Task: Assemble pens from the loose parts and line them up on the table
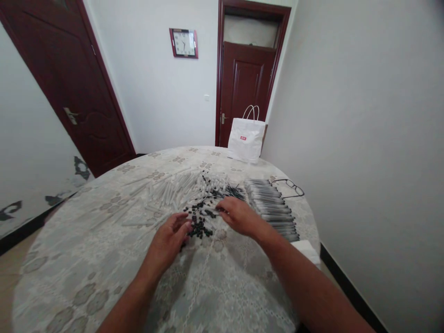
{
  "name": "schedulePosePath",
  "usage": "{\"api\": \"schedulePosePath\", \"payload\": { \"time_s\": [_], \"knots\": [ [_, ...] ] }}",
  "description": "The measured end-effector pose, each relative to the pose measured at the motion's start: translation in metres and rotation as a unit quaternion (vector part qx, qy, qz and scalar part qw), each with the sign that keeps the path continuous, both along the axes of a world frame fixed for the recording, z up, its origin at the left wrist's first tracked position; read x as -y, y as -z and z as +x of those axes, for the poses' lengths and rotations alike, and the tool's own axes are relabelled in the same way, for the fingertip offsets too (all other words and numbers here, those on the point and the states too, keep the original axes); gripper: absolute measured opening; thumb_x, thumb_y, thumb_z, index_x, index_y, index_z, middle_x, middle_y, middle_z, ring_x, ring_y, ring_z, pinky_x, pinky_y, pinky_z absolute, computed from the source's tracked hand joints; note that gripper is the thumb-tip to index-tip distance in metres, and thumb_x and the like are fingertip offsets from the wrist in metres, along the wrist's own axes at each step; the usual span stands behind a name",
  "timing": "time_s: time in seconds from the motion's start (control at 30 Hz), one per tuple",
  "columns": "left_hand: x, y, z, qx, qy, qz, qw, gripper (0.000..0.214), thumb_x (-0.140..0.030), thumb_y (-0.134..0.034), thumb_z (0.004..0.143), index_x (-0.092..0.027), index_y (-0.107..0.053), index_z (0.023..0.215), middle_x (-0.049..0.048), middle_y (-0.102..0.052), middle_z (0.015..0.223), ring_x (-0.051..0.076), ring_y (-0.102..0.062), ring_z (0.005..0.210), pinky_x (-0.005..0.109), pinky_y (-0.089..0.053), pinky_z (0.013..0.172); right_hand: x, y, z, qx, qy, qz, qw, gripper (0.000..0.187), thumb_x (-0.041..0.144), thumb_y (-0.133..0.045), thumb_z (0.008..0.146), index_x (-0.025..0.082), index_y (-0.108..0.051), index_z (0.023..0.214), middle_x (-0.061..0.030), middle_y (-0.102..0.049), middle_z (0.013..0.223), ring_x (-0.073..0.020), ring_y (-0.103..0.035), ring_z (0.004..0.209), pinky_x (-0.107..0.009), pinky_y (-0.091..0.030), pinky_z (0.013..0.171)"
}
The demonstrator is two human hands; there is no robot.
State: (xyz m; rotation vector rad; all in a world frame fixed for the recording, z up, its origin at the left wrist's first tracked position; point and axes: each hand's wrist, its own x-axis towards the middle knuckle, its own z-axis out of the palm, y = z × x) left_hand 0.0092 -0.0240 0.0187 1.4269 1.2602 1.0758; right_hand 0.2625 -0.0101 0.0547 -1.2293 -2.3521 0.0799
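My left hand (172,235) is at the left edge of a loose heap of small black plugs (199,227). Its fingers are bent and apart from the thumb, with nothing visible between them. My right hand (238,215) reaches in from the other side, fingertips drawn together in a pinch over more black pieces. Whatever sits in that pinch is too small to make out. Just beyond both hands lie many clear, whitish pen barrels (173,190), small white pen parts (212,182) and thin dark refills (236,191).
A row of grey-and-clear pens (272,208) lies to the right, beside eyeglasses (294,187). A white folded item (305,251) rests at the right edge. Farther back stands a white paper bag (246,138). A patterned cloth (114,277) covers the round table, with a wall close on the right.
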Motion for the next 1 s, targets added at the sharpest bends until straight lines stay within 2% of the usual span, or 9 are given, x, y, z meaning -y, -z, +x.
{"api": "schedulePosePath", "payload": {
  "time_s": [0.07, 0.17, 0.27, 0.37, 0.6, 0.83, 1.0],
  "knots": [
    [0.003, 0.005, -0.018, -0.147, -0.007, 0.050, 0.988, 0.036, -0.047, -0.063, 0.083, -0.021, -0.065, 0.109, 0.0097, -0.073, 0.106, 0.026, -0.071, 0.091, 0.035, -0.055, 0.076, -0.013, -0.012, 0.033, 0.046, 0.075, 0.022, 0.996, 0.016, 0.020, -0.054, 0.094, 0.019, -0.066, 0.105, -0.0082, -0.065, 0.101, -0.0198, -0.057, 0.098, -0.030, -0.041, 0.088],
    [0.010, 0.021, -0.041, -0.294, -0.039, 0.110, 0.949, 0.024, -0.039, -0.057, 0.085, -0.024, -0.067, 0.101, 0.0059, -0.073, 0.097, 0.025, -0.069, 0.090, 0.035, -0.050, 0.081, -0.037, -0.017, 0.087, 0.123, 0.223, 0.028, 0.967, 0.018, 0.018, -0.051, 0.094, 0.017, -0.068, 0.101, -0.0111, -0.065, 0.099, -0.0216, -0.056, 0.099, -0.030, -0.039, 0.088],
    [0.016, 0.038, -0.050, -0.358, -0.052, 0.140, 0.922, 0.018, -0.032, -0.052, 0.087, -0.024, -0.065, 0.097, 0.0053, -0.071, 0.100, 0.024, -0.067, 0.095, 0.033, -0.047, 0.086, -0.057, -0.007, 0.127, 0.181, 0.306, 0.011, 0.935, 0.023, 0.018, -0.047, 0.096, 0.016, -0.068, 0.105, -0.0135, -0.064, 0.102, -0.0234, -0.056, 0.103, -0.030, -0.039, 0.085],
    [0.018, 0.046, -0.047, -0.391, -0.040, 0.135, 0.909, 0.017, -0.026, -0.048, 0.089, -0.024, -0.063, 0.097, 0.0059, -0.068, 0.102, 0.022, -0.064, 0.097, 0.031, -0.045, 0.087, -0.067, 0.007, 0.148, 0.192, 0.326, -0.001, 0.926, 0.025, 0.018, -0.046, 0.096, 0.017, -0.069, 0.106, -0.0132, -0.065, 0.101, -0.0231, -0.057, 0.105, -0.029, -0.039, 0.086],
    [0.018, 0.044, -0.043, -0.417, -0.017, 0.129, 0.900, 0.018, -0.023, -0.045, 0.092, -0.024, -0.061, 0.101, 0.0067, -0.064, 0.104, 0.021, -0.061, 0.097, 0.031, -0.044, 0.087, -0.070, 0.023, 0.156, 0.206, 0.314, -0.044, 0.926, 0.028, 0.018, -0.045, 0.095, 0.018, -0.071, 0.106, -0.0133, -0.067, 0.104, -0.0230, -0.060, 0.106, -0.030, -0.040, 0.089],
    [0.019, 0.047, -0.041, -0.433, -0.005, 0.137, 0.891, 0.023, -0.029, -0.040, 0.096, -0.021, -0.060, 0.102, 0.0091, -0.062, 0.105, 0.021, -0.061, 0.097, 0.032, -0.044, 0.086, -0.069, 0.021, 0.153, 0.195, 0.320, -0.057, 0.925, 0.031, 0.017, -0.047, 0.093, 0.016, -0.072, 0.110, -0.0162, -0.069, 0.107, -0.0229, -0.061, 0.109, -0.030, -0.040, 0.095],
    [0.024, 0.042, -0.040, -0.434, 0.014, 0.128, 0.892, 0.022, -0.030, -0.046, 0.094, -0.019, -0.060, 0.107, 0.0100, -0.062, 0.107, 0.023, -0.059, 0.102, 0.033, -0.043, 0.089, -0.068, 0.021, 0.139, 0.190, 0.311, -0.066, 0.929, 0.033, 0.014, -0.045, 0.093, 0.015, -0.073, 0.111, -0.0171, -0.070, 0.108, -0.0231, -0.063, 0.107, -0.030, -0.041, 0.094]
  ]
}}
